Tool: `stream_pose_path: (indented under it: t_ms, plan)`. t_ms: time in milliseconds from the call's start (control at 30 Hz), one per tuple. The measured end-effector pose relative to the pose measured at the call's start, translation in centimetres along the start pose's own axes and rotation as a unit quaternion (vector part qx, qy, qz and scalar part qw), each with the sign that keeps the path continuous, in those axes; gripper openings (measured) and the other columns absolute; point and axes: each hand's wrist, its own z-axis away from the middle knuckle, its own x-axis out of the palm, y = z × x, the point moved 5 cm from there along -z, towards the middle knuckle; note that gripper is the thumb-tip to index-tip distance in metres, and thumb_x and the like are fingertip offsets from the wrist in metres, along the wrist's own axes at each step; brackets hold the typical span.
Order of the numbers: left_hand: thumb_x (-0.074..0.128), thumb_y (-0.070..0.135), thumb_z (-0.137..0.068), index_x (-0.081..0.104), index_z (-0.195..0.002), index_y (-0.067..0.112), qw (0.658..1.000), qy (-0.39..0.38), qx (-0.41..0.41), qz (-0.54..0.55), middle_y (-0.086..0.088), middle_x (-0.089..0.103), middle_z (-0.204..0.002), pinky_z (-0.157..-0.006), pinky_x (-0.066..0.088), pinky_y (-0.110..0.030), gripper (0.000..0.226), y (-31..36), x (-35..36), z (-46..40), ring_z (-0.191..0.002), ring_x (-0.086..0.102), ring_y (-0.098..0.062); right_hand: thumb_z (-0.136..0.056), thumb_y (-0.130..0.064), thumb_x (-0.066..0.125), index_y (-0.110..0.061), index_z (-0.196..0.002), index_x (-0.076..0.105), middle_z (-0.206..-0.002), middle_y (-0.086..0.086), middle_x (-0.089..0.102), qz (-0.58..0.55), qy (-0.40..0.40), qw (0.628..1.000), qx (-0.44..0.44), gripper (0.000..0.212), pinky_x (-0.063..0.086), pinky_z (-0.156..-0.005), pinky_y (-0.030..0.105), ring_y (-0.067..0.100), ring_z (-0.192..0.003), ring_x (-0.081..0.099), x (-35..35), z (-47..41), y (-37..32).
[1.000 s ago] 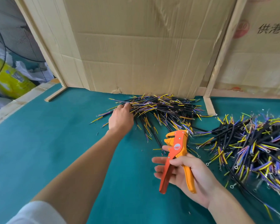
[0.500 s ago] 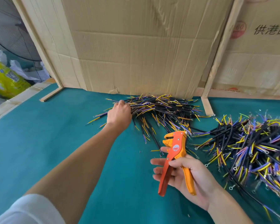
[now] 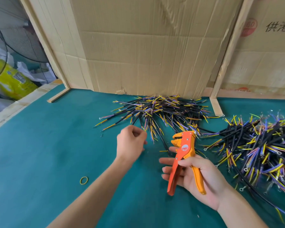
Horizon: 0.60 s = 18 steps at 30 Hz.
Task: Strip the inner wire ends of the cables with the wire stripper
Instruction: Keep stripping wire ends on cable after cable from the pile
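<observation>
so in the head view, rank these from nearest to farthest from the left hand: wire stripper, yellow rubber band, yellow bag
1. wire stripper: just right of the left hand, held in the right hand.
2. yellow rubber band: on the mat, nearer the person and to the left.
3. yellow bag: far left, off the table.

body: we see two bare forearms and two bare hands | left hand (image 3: 130, 143): no glove, ring or watch | right hand (image 3: 199, 176): likewise bare | sleeves: we see none in view
</observation>
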Motion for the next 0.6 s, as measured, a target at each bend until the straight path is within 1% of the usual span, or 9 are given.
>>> stream_pose_path:
  t_ms: [33, 100, 133, 167, 200, 233, 300, 433, 600]
  plan:
    - [0.068, 0.012, -0.087, 0.066, -0.078, 0.014, 1.0, -0.017, -0.018, 0.016, 0.0, 0.071, -0.065, -0.054, 0.056, -0.032, 0.009, -0.6, 0.5, 0.8, -0.071, 0.074, -0.021, -0.077, 0.004, 0.054, -0.002, -0.137, 0.052, -0.119, 0.041, 0.063, -0.002, 0.0, 1.0, -0.003, 0.06, 0.06, -0.077, 0.054, 0.044, -0.082, 0.068, 0.0, 0.0, 0.0]
    - [0.07, 0.014, -0.086, 0.067, -0.079, 0.015, 0.999, -0.047, -0.008, 0.005, 0.002, 0.07, -0.064, -0.061, 0.057, -0.034, 0.008, -0.8, 1.1, 2.4, -0.073, 0.073, -0.02, -0.077, 0.004, 0.054, -0.002, -0.137, 0.053, -0.121, 0.039, 0.063, -0.008, -0.002, 1.0, -0.007, 0.059, 0.061, -0.076, 0.054, 0.044, -0.081, 0.068, -0.1, -0.1, -0.1]
    - [0.07, 0.015, -0.086, 0.067, -0.078, 0.017, 0.998, -0.055, 0.019, -0.018, 0.004, 0.07, -0.066, -0.064, 0.055, -0.03, 0.009, -0.6, 1.1, 3.3, -0.071, 0.07, -0.015, -0.077, 0.004, 0.054, -0.001, -0.136, 0.054, -0.122, 0.038, 0.063, -0.014, -0.004, 1.0, -0.007, 0.06, 0.061, -0.075, 0.053, 0.043, -0.08, 0.068, -0.2, -0.1, -0.1]
    - [0.07, 0.015, -0.086, 0.066, -0.077, 0.02, 0.996, -0.06, 0.056, -0.044, 0.006, 0.069, -0.067, -0.065, 0.051, -0.021, 0.011, -0.2, 1.0, 4.2, -0.068, 0.066, -0.008, -0.076, 0.004, 0.054, -0.001, -0.136, 0.055, -0.124, 0.037, 0.063, -0.022, -0.005, 1.0, -0.01, 0.06, 0.061, -0.074, 0.052, 0.042, -0.08, 0.068, -0.2, -0.1, -0.1]
    - [0.07, 0.015, -0.086, 0.065, -0.077, 0.021, 0.991, -0.066, 0.092, -0.066, 0.009, 0.068, -0.068, -0.063, 0.045, -0.013, 0.013, 0.1, 1.0, 5.2, -0.068, 0.063, -0.004, -0.076, 0.003, 0.054, -0.002, -0.136, 0.056, -0.126, 0.035, 0.063, -0.028, -0.006, 0.999, -0.015, 0.061, 0.061, -0.073, 0.051, 0.042, -0.079, 0.067, -0.2, -0.2, -0.2]
    - [0.07, 0.014, -0.087, 0.064, -0.077, 0.023, 0.986, -0.077, 0.122, -0.084, 0.012, 0.066, -0.069, -0.063, 0.043, -0.011, 0.014, 0.3, 1.1, 6.3, -0.07, 0.062, -0.004, -0.076, 0.002, 0.054, -0.002, -0.136, 0.057, -0.128, 0.035, 0.062, -0.033, -0.006, 0.999, -0.021, 0.061, 0.06, -0.073, 0.05, 0.042, -0.079, 0.067, -0.3, -0.2, -0.2]
    - [0.07, 0.016, -0.088, 0.063, -0.08, 0.025, 0.975, -0.103, 0.159, -0.117, 0.013, 0.064, -0.073, -0.063, 0.043, -0.012, 0.014, 0.1, 1.4, 8.1, -0.073, 0.061, -0.007, -0.075, 0.002, 0.055, -0.003, -0.136, 0.058, -0.132, 0.033, 0.06, -0.042, -0.009, 0.998, -0.035, 0.061, 0.059, -0.073, 0.048, 0.041, -0.079, 0.065, -0.4, -0.2, -0.4]
    - [0.067, 0.017, -0.088, 0.061, -0.084, 0.025, 0.956, -0.143, 0.21, -0.147, 0.013, 0.061, -0.078, -0.068, 0.048, -0.024, 0.01, -0.6, 1.5, 10.1, -0.074, 0.058, -0.012, -0.075, 0.003, 0.059, -0.003, -0.137, 0.058, -0.14, 0.03, 0.056, -0.033, -0.038, 0.997, -0.056, 0.062, 0.056, -0.075, 0.047, 0.038, -0.08, 0.063, -0.6, 0.0, -0.9]
    - [0.068, 0.017, -0.081, 0.061, -0.079, 0.024, 0.946, -0.216, 0.21, -0.119, 0.012, 0.06, -0.073, -0.058, 0.038, -0.013, 0.011, -0.6, 1.4, 10.8, -0.062, 0.053, -0.009, -0.062, -0.011, 0.083, -0.004, -0.138, 0.06, -0.145, 0.016, 0.057, -0.012, -0.037, 0.995, -0.09, 0.08, 0.054, -0.075, 0.045, 0.035, -0.08, 0.06, -1.5, 0.1, -1.8]
